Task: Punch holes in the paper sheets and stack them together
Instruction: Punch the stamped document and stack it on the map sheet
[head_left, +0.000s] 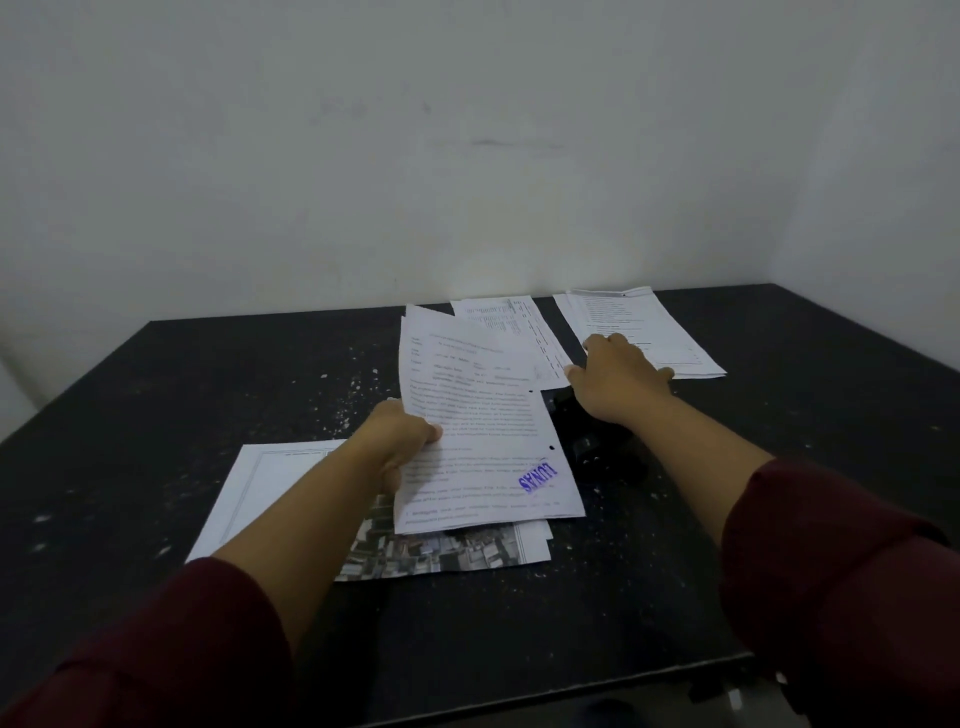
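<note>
My left hand (402, 441) grips the left edge of a printed sheet (483, 415) with a purple stamp and two punched holes on its right edge, held just above the table. Under it lies a paper stack (270, 483) whose top page shows a photo. My right hand (618, 376) reaches to the back, palm down and fingers spread. Its fingertips rest on the white stack (660, 327) at the back right, and its thumb is by another printed sheet (519, 327). A black hole punch (597, 447) sits under my right forearm, partly hidden.
The black table (182, 395) is speckled with small white paper bits around the middle. A pale wall stands right behind its far edge. The table's near edge runs at the lower right, with floor below it.
</note>
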